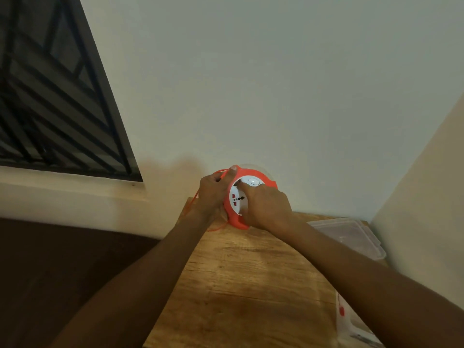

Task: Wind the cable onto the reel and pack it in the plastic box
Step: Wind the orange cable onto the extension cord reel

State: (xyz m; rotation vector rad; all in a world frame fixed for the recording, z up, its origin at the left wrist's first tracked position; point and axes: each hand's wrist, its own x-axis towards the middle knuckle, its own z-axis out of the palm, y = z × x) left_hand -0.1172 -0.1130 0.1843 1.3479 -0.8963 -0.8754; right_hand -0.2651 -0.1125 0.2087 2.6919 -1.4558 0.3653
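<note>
An orange cable reel (233,217) with a white socket face (237,197) is held upright above the far end of the wooden table (251,285). My left hand (213,192) grips its left rim, thumb over the top edge. My right hand (266,205) lies across the white face with its fingers curled on the centre part. A thin orange cable (190,204) loops down from the reel's left side past my left wrist. The clear plastic box (351,234) sits at the table's far right.
A wall stands right behind the reel, and another wall closes the right side. A dark barred window (55,96) is at the upper left. A clear plastic piece with a small red tag (342,310) lies at the table's right edge.
</note>
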